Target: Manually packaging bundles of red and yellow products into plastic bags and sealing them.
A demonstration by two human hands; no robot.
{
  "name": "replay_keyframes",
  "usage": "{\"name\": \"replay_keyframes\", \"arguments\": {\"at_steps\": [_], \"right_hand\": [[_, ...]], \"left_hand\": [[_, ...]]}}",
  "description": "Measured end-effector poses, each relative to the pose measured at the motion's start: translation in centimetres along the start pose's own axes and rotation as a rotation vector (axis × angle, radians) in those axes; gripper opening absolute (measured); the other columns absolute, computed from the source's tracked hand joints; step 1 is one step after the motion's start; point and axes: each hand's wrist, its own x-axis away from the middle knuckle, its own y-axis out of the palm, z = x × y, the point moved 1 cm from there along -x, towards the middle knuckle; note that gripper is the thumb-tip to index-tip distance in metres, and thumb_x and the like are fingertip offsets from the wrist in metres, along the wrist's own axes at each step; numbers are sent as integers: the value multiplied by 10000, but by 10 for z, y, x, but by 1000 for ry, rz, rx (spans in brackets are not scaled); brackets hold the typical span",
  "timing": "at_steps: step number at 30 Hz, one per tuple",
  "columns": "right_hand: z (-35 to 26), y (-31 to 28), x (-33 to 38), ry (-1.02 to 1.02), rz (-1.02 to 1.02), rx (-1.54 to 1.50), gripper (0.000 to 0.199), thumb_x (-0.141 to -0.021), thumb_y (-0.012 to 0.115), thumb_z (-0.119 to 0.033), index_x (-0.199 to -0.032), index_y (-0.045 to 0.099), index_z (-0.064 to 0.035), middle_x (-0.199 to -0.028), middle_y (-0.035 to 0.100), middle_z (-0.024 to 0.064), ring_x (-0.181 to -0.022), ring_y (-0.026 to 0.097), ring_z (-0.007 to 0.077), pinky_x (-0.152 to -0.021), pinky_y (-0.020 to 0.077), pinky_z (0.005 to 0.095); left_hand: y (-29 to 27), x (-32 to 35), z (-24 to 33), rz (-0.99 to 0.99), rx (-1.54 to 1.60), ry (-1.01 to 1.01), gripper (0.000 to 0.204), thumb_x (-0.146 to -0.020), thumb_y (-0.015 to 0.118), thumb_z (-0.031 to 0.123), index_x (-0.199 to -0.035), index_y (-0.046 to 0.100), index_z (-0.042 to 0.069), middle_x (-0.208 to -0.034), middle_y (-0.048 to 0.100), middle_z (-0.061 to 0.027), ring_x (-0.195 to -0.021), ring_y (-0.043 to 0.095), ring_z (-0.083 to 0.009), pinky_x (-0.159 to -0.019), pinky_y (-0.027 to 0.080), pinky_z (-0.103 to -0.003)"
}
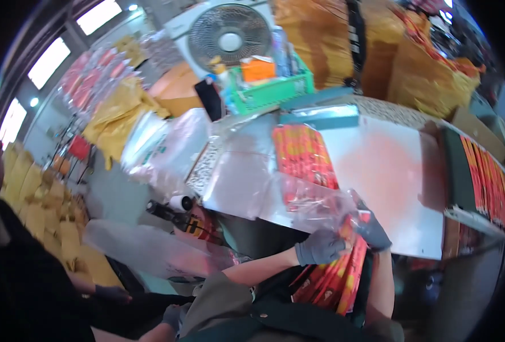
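Grey gloves cover both my hands. My left hand is closed at the upper end of a bundle of red-and-gold printed packets, which fans out down against my front. On the bundle's other side my right hand grips its top, fingers bent around it. A clear plastic bag lies just above both hands, its edge meeting the bundle and my right fingers. Whether packets are inside this bag, I cannot tell. Beyond it, a stack of similar red-and-gold packets lies on the white table.
Flat clear bags cover the table's left part. A green basket and a fan stand at the back. At right, a dark box holds red packets on edge. A co-worker's gloved hand is at lower left.
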Motion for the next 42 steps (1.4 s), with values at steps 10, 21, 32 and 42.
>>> {"name": "replay_keyframes", "arguments": {"at_steps": [10,21,32,42], "right_hand": [[186,-68,75,73,180,-276,602,-921,496,-360,-1393,294,-45,-1341,408,109,-1225,416,209,-1028,357,353],[86,-21,148,26,133,558,765,-849,609,-407,-1417,258,-34,-1137,578,185,-925,584,234,-789,459,324],[-176,-43,73,-378,269,1574,41,-754,539,-54,-793,529,-51,-734,569,136,-655,568,328,-554,430,418],[-254,-59,53,-238,380,1416,309,-670,735,-170,-850,543,-9,-727,536,135,-668,564,306,-595,428,353]], "left_hand": [[-3,41,-2,9,161,-456,377,-768,707,349,-707,463,68,-671,471,-102,-578,484,-301,-520,389,-384],[27,106,68,-304,621,-1038,398,-791,714,307,-644,459,39,-642,462,-109,-595,490,-127,-503,388,-319],[-111,-176,-11,-106,802,-665,150,-927,525,199,-873,460,76,-632,506,6,-438,422,-56,-397,334,-208],[-133,-217,19,-153,-87,216,206,-802,643,210,-909,527,78,-801,545,-35,-661,583,-153,-539,455,-297]]}}
